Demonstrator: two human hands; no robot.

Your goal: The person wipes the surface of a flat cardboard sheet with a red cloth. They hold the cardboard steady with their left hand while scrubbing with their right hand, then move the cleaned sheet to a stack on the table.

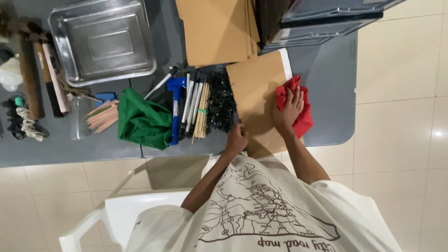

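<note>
Brown paper envelope [255,100] lies flat on the grey table [326,79], its near end reaching the table edge, a white sheet showing along its far side. Pressed on its right edge is a crumpled red cloth [302,116], under the right hand [288,112], whose fingers are spread open and flat. Curled closed, the left hand [236,139] holds down the envelope's near left corner; what its fingers pinch is hidden.
</note>
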